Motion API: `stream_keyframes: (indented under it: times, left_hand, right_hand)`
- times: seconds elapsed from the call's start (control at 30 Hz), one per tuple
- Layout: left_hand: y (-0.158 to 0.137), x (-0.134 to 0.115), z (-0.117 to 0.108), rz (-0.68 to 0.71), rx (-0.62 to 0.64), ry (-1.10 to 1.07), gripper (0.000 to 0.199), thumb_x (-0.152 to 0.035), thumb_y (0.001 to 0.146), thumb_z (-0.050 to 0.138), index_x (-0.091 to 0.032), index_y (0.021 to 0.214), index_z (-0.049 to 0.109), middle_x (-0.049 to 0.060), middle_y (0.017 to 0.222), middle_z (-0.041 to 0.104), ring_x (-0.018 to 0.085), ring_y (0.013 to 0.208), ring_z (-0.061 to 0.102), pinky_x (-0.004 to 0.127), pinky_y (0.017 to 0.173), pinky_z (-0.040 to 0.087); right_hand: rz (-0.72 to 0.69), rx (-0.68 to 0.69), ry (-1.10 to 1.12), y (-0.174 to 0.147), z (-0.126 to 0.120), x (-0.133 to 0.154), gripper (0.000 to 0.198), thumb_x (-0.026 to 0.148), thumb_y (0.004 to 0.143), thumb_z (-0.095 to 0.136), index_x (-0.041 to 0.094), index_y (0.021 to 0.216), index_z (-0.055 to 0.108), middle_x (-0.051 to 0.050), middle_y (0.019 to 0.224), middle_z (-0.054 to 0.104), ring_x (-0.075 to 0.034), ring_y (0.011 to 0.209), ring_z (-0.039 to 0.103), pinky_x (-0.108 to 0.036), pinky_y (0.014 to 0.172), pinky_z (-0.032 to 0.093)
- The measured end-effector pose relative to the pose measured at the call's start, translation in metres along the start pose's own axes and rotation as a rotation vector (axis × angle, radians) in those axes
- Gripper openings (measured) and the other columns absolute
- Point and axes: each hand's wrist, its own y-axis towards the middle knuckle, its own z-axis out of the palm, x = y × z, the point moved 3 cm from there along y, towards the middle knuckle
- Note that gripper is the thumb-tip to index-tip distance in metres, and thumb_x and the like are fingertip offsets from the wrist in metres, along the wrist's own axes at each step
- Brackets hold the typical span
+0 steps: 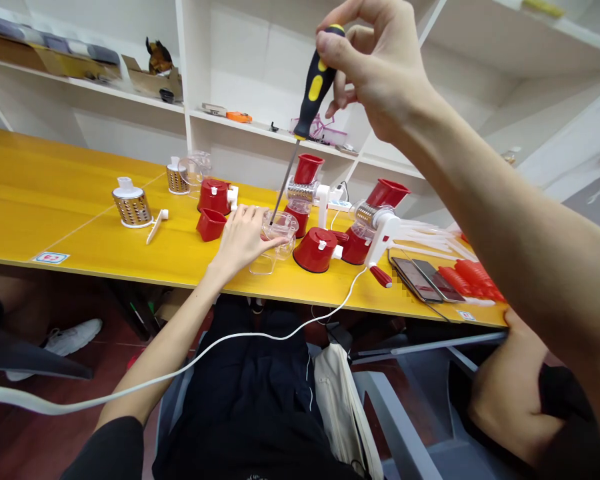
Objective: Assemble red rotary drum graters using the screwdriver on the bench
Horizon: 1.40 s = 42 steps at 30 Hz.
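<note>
The person's right hand [370,63] pinches the top of a black-and-yellow screwdriver [314,90] between thumb and index finger, the other fingers loosely curled off the handle. Its slim metal shaft slants down to the transparent plastic housing [286,225] on the yellow tabletop [90,240]. The left hand [243,233] grips that housing, thumb spread across its near side, just beside a round red base [314,252].
</note>
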Motion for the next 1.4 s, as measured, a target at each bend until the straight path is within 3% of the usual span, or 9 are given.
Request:
stream_keyframes:
  times: [0.43,0.57,0.67,0.77,0.93,1.03,1.17,1.3,1.4]
  left_hand:
    - [0.001,0.002,0.000,0.002,0.004,-0.018,0.070,-0.061,0.085,0.079,-0.012,0.132,0.064,0.019,0.125,0.072,0.038,0.123,0.062,0.051,0.106,0.050]
    - [0.001,0.005,0.001,0.022,-0.015,-0.010,0.065,-0.061,0.089,0.076,-0.016,0.134,0.065,0.017,0.130,0.073,0.037,0.131,0.059,0.055,0.117,0.041]
    - [0.001,0.010,-0.003,0.061,-0.041,-0.029,0.069,-0.065,0.095,0.066,-0.018,0.146,0.056,0.017,0.151,0.062,0.035,0.147,0.049,0.055,0.128,0.029]
    - [0.002,0.017,-0.018,0.065,-0.154,-0.151,0.059,-0.064,0.105,0.046,-0.021,0.145,0.053,0.014,0.155,0.058,0.028,0.145,0.052,0.048,0.123,0.040]
    - [0.001,0.038,-0.059,-0.061,-0.622,-0.553,0.033,-0.052,0.108,0.049,-0.022,0.107,0.061,0.008,0.103,0.073,0.019,0.095,0.072,0.037,0.087,0.058]
    - [0.001,0.060,-0.065,-0.127,-0.727,-0.665,0.019,-0.037,0.102,0.058,-0.019,0.098,0.059,0.004,0.085,0.068,0.015,0.076,0.069,0.030,0.073,0.056]
    - [-0.002,0.098,-0.046,-0.212,-0.547,-0.446,0.020,-0.032,0.092,0.069,-0.018,0.102,0.060,0.007,0.100,0.071,0.020,0.095,0.071,0.035,0.091,0.056]
    - [-0.008,0.136,-0.007,-0.408,-0.206,-0.226,0.066,-0.039,0.079,0.085,-0.014,0.132,0.054,0.022,0.143,0.060,0.036,0.138,0.058,0.050,0.120,0.042]
    - [-0.013,0.147,0.017,-0.484,-0.063,-0.203,0.085,-0.038,0.076,0.087,-0.012,0.145,0.045,0.027,0.155,0.050,0.039,0.148,0.049,0.054,0.125,0.036]
  right_hand:
    - [-0.017,0.064,-0.050,0.007,-0.014,-0.005,0.043,0.042,0.083,0.074,0.013,0.108,0.054,0.006,0.080,0.063,-0.007,0.050,0.064,-0.019,0.037,0.050]
    - [-0.047,-0.171,0.050,-0.006,-0.041,0.002,0.020,0.026,0.090,0.062,0.015,0.102,0.050,0.007,0.079,0.061,-0.004,0.046,0.058,-0.017,0.038,0.049]
    - [-0.020,-0.467,0.153,-0.044,-0.058,-0.004,0.007,0.022,0.092,0.056,0.018,0.091,0.051,0.007,0.071,0.057,-0.003,0.042,0.052,-0.016,0.039,0.049]
    - [0.012,-0.777,0.262,-0.115,-0.062,-0.022,0.032,0.032,0.075,0.078,0.021,0.082,0.049,0.009,0.066,0.057,-0.003,0.044,0.054,-0.016,0.045,0.052]
    - [0.228,-1.054,0.329,-0.233,-0.048,-0.063,0.030,0.038,0.081,0.074,0.021,0.081,0.050,0.008,0.064,0.057,-0.002,0.043,0.050,-0.017,0.046,0.051]
    - [0.113,-1.219,0.222,-0.265,-0.050,-0.080,0.041,0.052,0.084,0.072,0.019,0.090,0.048,0.008,0.076,0.057,0.001,0.041,0.046,-0.016,0.040,0.046]
    - [-0.088,-1.310,0.068,-0.269,-0.056,-0.079,0.047,0.057,0.087,0.068,0.015,0.099,0.049,0.005,0.093,0.057,0.005,0.048,0.047,-0.012,0.037,0.038]
    - [-0.165,-1.347,0.054,-0.265,-0.059,-0.061,0.035,0.048,0.093,0.063,0.015,0.099,0.051,0.005,0.092,0.054,0.007,0.047,0.044,-0.012,0.037,0.035]
    - [-0.164,-1.337,0.072,-0.264,-0.061,-0.047,0.025,0.039,0.097,0.057,0.015,0.099,0.051,0.005,0.087,0.054,0.005,0.045,0.045,-0.014,0.036,0.033]
